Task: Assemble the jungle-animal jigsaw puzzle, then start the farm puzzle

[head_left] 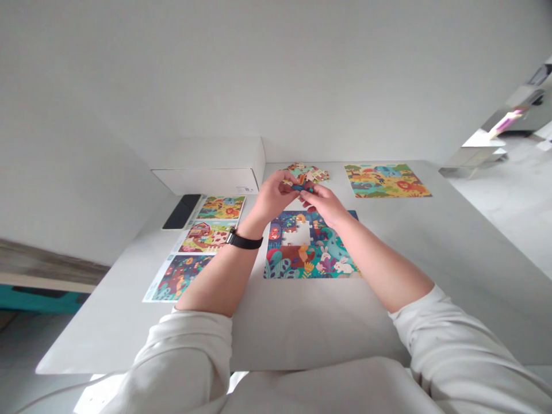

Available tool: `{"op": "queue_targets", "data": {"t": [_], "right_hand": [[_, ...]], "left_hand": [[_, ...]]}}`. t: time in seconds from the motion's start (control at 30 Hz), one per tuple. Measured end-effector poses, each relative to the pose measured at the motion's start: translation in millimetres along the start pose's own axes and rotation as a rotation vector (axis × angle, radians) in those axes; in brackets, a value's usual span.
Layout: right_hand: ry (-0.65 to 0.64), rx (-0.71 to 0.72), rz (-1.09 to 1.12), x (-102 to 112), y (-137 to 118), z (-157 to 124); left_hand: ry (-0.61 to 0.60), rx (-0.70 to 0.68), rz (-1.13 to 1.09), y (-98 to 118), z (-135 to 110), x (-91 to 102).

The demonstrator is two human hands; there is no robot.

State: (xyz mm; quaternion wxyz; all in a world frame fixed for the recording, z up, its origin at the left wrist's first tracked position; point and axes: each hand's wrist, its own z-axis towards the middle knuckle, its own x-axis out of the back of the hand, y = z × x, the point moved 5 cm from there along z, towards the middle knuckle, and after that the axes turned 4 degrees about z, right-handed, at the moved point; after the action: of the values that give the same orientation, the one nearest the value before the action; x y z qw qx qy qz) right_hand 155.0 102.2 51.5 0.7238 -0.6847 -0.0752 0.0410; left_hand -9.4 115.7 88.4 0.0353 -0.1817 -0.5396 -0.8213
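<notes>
My left hand (273, 194) and my right hand (322, 202) meet above the far edge of a colourful jigsaw puzzle (311, 250) lying on the white table (302, 322). Both hands pinch a small puzzle piece (301, 187) between their fingertips. The puzzle shows leaves, rabbits and other animals, with a white gap (297, 234) near its middle. A heap of loose pieces (309, 171) lies just beyond my hands. A black band sits on my left wrist (244, 240).
A finished yellow animal puzzle (385, 180) lies at the far right. A sheet with three reference pictures (199, 247) lies to the left, beside a black phone (181, 211) and a white box (211, 167). Grey wall stands behind.
</notes>
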Motion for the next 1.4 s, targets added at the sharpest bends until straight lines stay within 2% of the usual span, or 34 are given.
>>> {"op": "queue_targets", "data": {"t": [0.17, 0.33, 0.43, 0.63, 0.9, 1.1, 1.4], "right_hand": [[-0.026, -0.061, 0.026, 7.7, 3.0, 1.2], [-0.175, -0.049, -0.103, 8.2, 6.8, 0.7], [-0.262, -0.042, -0.231, 5.6, 4.9, -3.1], [-0.363, -0.049, -0.451, -0.5, 2.4, -8.4], [-0.364, -0.007, -0.495, 6.7, 4.5, -4.0], [-0.379, -0.003, -0.556, 9.9, 1.3, -3.5], [-0.516, -0.071, -0.739, 2.7, 9.6, -9.4]], "left_hand": [[0.007, 0.032, 0.04, -1.5, 3.0, 9.8], [-0.064, 0.01, 0.213, 1.3, 5.0, 27.0], [-0.097, -0.005, 0.33, 6.4, 2.6, 30.0], [-0.314, 0.017, 0.446, 2.6, -1.4, 12.8], [-0.428, 0.018, 0.44, -5.2, -4.3, 5.6], [-0.615, 0.04, 0.555, -9.4, -9.3, -2.7], [-0.711, 0.026, 0.654, -16.8, -14.8, -20.8]]}}
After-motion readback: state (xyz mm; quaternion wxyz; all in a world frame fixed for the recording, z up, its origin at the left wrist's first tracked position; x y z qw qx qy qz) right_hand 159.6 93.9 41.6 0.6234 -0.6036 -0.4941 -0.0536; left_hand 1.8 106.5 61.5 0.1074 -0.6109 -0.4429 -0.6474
